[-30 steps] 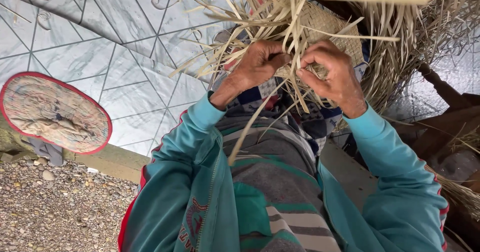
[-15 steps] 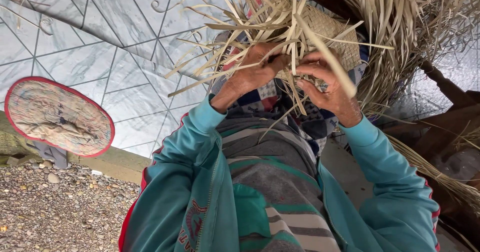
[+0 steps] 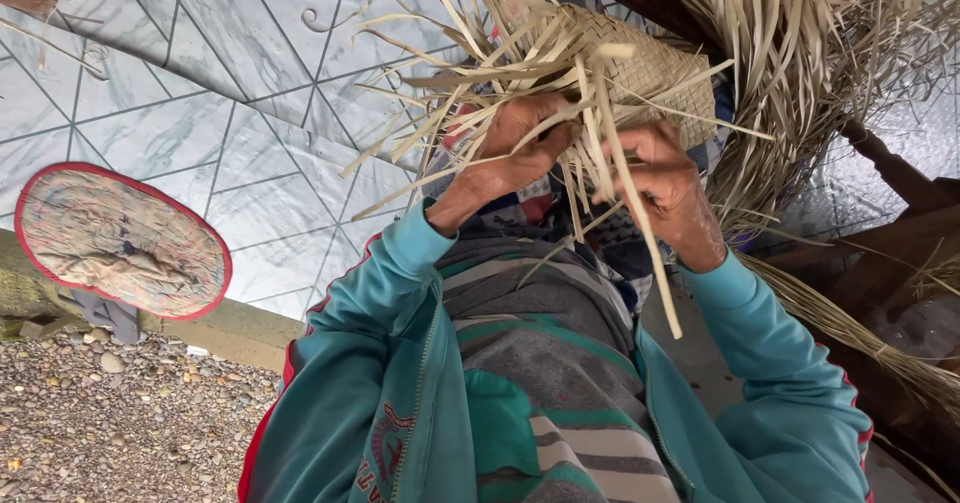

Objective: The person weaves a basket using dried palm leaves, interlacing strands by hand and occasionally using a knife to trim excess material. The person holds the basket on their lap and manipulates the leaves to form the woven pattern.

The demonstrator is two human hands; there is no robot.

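A partly woven mat of dried palm-leaf strips [image 3: 650, 63] is held up in front of me, with many loose strip ends fanning out to the left and downward. My left hand [image 3: 515, 153] is closed around a bunch of the loose strips at the mat's lower edge. My right hand [image 3: 665, 188] sits just right of it, fingers pinching a long pale strip [image 3: 640, 233] that hangs down past my wrist. Both arms wear teal sleeves. My lap in striped cloth lies below.
An oval woven fan with a red rim [image 3: 120, 243] lies on the grey tiled floor [image 3: 200, 83] at left. Gravel [image 3: 110, 423] lies beyond a concrete edge [image 3: 230, 333]. A heap of dried leaf strips [image 3: 800, 73] and dark wooden pieces [image 3: 880, 273] are at right.
My hands have shifted slightly apart. The right hand has drawn one long strip down and out of the bunch. The left hand stays closed on the strips.
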